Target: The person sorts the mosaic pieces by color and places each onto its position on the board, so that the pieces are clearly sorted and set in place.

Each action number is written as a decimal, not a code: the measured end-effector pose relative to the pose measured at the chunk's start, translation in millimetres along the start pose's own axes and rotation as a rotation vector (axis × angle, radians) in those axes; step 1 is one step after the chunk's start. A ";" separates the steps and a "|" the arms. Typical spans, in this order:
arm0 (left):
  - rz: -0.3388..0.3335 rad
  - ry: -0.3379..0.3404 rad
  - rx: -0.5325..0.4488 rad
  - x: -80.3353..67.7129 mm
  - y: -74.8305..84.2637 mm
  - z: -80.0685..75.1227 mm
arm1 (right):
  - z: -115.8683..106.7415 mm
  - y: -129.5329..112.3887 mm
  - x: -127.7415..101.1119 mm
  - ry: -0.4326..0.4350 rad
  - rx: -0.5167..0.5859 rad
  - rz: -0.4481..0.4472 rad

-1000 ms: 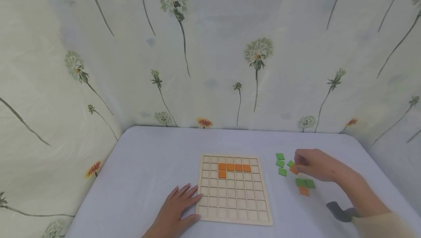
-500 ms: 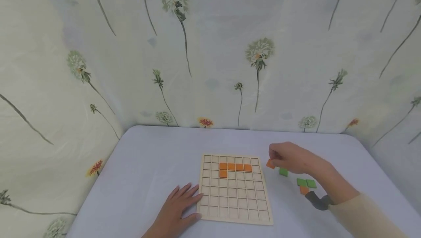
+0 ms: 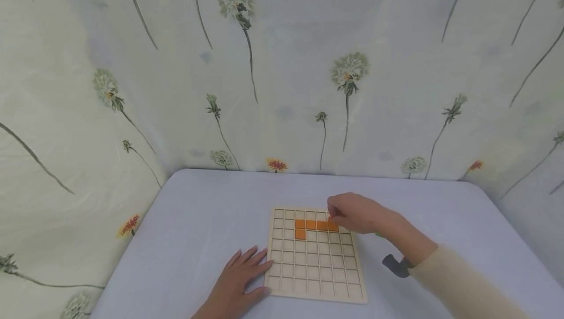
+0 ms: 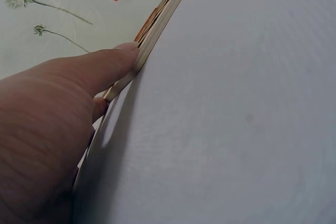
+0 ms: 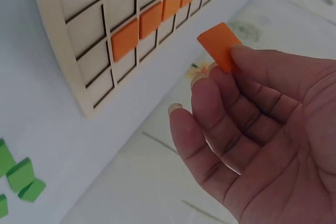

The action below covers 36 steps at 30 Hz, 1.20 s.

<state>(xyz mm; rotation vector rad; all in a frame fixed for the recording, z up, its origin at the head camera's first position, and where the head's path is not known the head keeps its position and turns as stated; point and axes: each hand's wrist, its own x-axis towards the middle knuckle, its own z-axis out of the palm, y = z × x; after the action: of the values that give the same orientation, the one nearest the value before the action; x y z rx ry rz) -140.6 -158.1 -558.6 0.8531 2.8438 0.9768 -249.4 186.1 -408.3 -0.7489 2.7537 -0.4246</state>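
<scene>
We rest our left hand [image 3: 235, 282], fingers spread, against the side of the board [image 3: 312, 260], probably to steady it, while our right hand [image 3: 356, 212] pinches an orange tile [image 5: 218, 44] by one end over the board's far right, seemingly leaving its other edges free.

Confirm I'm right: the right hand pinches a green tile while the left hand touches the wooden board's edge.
No, the tile the right hand pinches is orange, not green; the right wrist view shows it. The left hand does touch the edge of the wooden board.
</scene>
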 end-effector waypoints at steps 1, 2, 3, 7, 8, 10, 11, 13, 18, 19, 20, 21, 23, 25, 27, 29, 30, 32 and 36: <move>0.001 0.003 0.001 -0.2 -0.2 0.4 | 2.8 -1.3 2.6 -0.003 -0.003 0.007; 0.009 0.009 0.006 -0.3 -0.4 0.7 | 5.4 -2.8 5.0 -0.005 -0.007 0.015; 0.012 0.012 0.006 -0.3 -0.5 0.8 | 7.7 -4.3 7.4 -0.008 -0.012 0.024; 0.016 0.006 0.008 0.3 0.3 0.2 | 14.7 -8.8 16.2 -0.005 -0.036 0.025; 0.011 -0.001 0.005 0.5 0.6 -0.1 | 16.3 -9.5 18.1 -0.002 -0.036 0.023; -0.008 -0.020 -0.002 1.1 1.7 -1.0 | 19.3 -10.1 22.0 0.006 -0.034 0.011; -0.015 -0.025 -0.006 1.5 2.0 -1.4 | 20.9 -9.9 24.0 0.010 -0.032 0.007; -0.023 -0.031 -0.013 2.2 2.5 -2.0 | 24.0 -9.7 27.4 0.017 -0.022 0.001; -0.016 -0.022 -0.011 2.2 1.9 -1.8 | 32.9 -7.5 34.3 0.007 -0.026 0.000; -0.015 -0.021 -0.011 2.0 1.8 -1.7 | 34.3 -7.4 35.2 0.003 -0.029 -0.002; -0.014 -0.020 -0.010 1.9 1.7 -1.6 | 35.4 -7.3 36.0 0.000 -0.032 -0.007; -0.020 -0.023 -0.012 1.8 1.8 -1.6 | 36.3 -7.6 36.5 0.000 -0.035 -0.009; -0.025 -0.023 -0.013 2.0 1.9 -1.6 | 37.8 -8.2 37.9 0.000 -0.041 -0.010; -0.024 -0.017 -0.013 2.2 1.8 -1.9 | 38.7 -8.6 38.9 0.002 -0.041 -0.022; -0.017 -0.006 -0.006 2.2 1.9 -2.4 | 40.0 -9.0 40.2 0.001 -0.039 -0.026; -0.001 0.009 0.002 2.0 1.8 -3.0 | 41.4 -9.8 41.3 -0.003 -0.033 -0.028; 0.005 0.015 0.005 1.8 1.7 -3.1 | 42.5 -10.1 41.9 -0.006 -0.031 -0.028; 0.012 0.019 0.010 1.2 1.5 -3.1 | 44.9 -11.2 43.1 -0.014 -0.033 -0.023; 0.003 0.005 0.001 0.4 1.0 -2.5 | 50.7 -12.6 44.8 -0.026 -0.031 0.000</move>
<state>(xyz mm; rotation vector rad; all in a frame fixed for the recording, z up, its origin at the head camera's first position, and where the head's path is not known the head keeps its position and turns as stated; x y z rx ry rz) -140.9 -158.6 -556.0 0.8570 2.8485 0.9788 -265.0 141.6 -458.3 -0.7566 2.7418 -0.3698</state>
